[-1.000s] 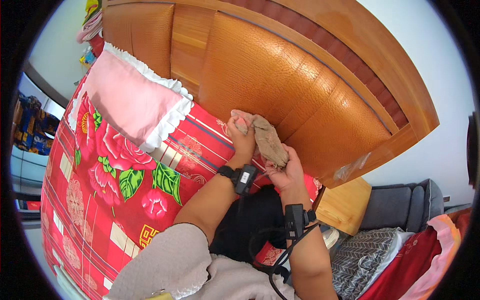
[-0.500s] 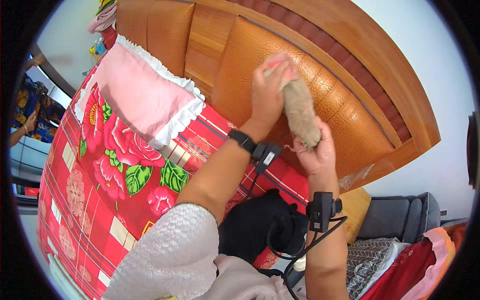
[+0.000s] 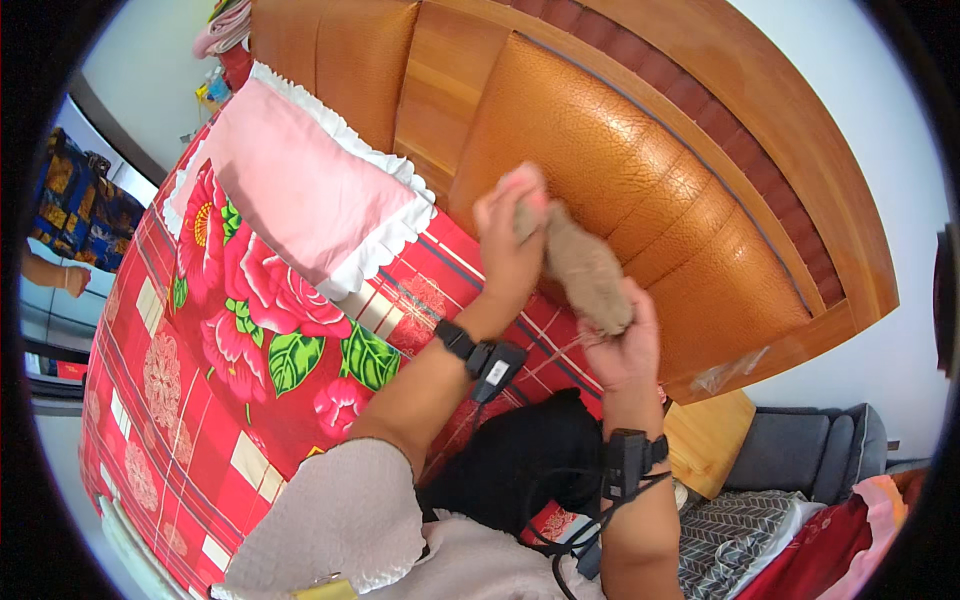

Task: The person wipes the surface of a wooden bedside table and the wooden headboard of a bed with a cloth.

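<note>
A crumpled grey-brown cloth [image 3: 585, 268] stretches between my two hands, in front of the padded orange headboard [image 3: 610, 130]. My left hand [image 3: 508, 245] grips its upper left end, and a pinkish-red patch shows at those fingertips, blurred by motion. Below and to the right, my right hand [image 3: 622, 345] is closed round the lower end of the cloth. A few loose threads hang from it beside the right palm. Whether the cloth touches the headboard I cannot tell.
A pink pillow [image 3: 300, 190] with a white frill lies on the red flowered bedsheet [image 3: 190, 400]. Black fabric [image 3: 520, 450] lies below my hands, with cables from my wrist devices. A grey sofa [image 3: 800, 450] stands at right. Another person's hand [image 3: 75, 280] shows at far left.
Both hands have moved down with the cloth, my left hand also a little leftward. The cloth now looks more bent near its upper end. The view has shifted slightly.
</note>
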`<state>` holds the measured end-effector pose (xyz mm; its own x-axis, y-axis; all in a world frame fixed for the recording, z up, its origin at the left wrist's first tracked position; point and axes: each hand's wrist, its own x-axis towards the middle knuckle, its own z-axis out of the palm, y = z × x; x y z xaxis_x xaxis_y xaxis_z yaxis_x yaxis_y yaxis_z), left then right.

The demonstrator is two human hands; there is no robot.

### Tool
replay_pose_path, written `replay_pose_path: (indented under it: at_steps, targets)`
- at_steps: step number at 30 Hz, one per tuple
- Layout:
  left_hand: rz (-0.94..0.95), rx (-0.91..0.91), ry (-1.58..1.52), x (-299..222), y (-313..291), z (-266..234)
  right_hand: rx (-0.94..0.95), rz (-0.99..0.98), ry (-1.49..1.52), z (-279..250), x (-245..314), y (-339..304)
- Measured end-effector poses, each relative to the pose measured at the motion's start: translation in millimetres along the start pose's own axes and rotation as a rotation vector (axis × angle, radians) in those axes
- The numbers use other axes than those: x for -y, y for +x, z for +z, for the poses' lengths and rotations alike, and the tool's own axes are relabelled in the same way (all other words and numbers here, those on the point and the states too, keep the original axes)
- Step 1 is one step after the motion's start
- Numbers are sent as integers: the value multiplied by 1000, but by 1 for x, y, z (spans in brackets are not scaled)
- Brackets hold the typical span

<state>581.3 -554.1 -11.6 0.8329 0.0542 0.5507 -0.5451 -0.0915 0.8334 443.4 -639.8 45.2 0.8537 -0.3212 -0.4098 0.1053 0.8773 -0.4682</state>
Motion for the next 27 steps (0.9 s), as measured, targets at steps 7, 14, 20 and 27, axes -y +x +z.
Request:
replay_pose_path:
  at_steps: [7,14,20,27]
  targets:
    - [361,57,-40,-38,90,44,152,-230,-1,51,36,6]
    - [-80,-118,105,66,4,11,-95,39,-136,7,-25,39]
    - [-388,-29,-150,122,-36,-24,-121,102,-203,13,-48,30]
    - [380,-6,43,-35,128,0,283,-98,-69,85,-1,13]
